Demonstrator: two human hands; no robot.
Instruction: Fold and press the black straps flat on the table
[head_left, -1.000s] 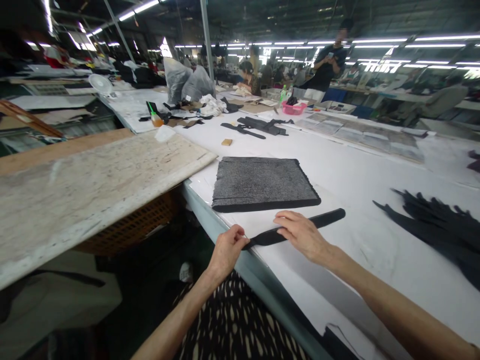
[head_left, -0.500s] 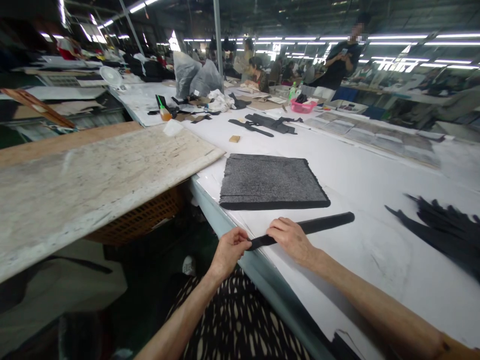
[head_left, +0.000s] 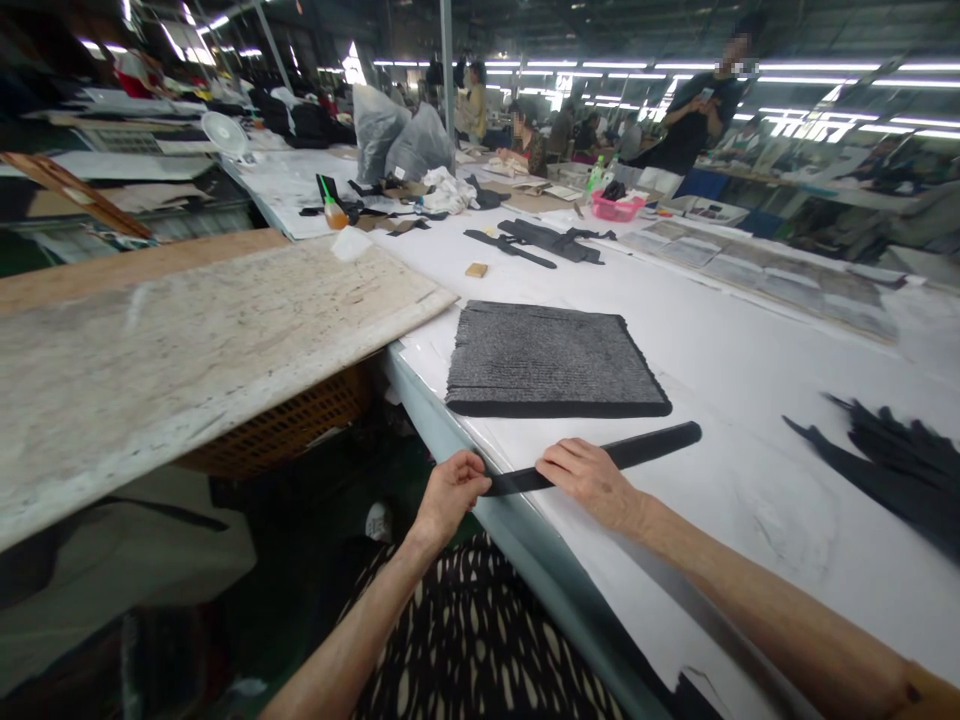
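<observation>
A long black strip [head_left: 652, 445] lies across the near edge of the white table [head_left: 720, 345]. My left hand [head_left: 454, 490] pinches its left end, just past the table edge. On the strip's middle rests my right hand [head_left: 585, 475], fingers pressed together on it; the fingertips' undersides are hidden. Beyond both hands sits a neat stack of dark grey strips [head_left: 555, 360] with a black front edge. A loose pile of black pieces [head_left: 892, 460] lies at the right.
A pale worn board [head_left: 187, 350] juts in from the left above an orange crate [head_left: 292, 425]. Farther back are a small yellowish block [head_left: 476, 270], black cut pieces [head_left: 555, 240], a pink basket [head_left: 616, 206], and a standing person [head_left: 694, 115].
My left hand has moved slightly left with the strip's end, and the strip has slid a little left under my right hand. The view has shifted slightly.
</observation>
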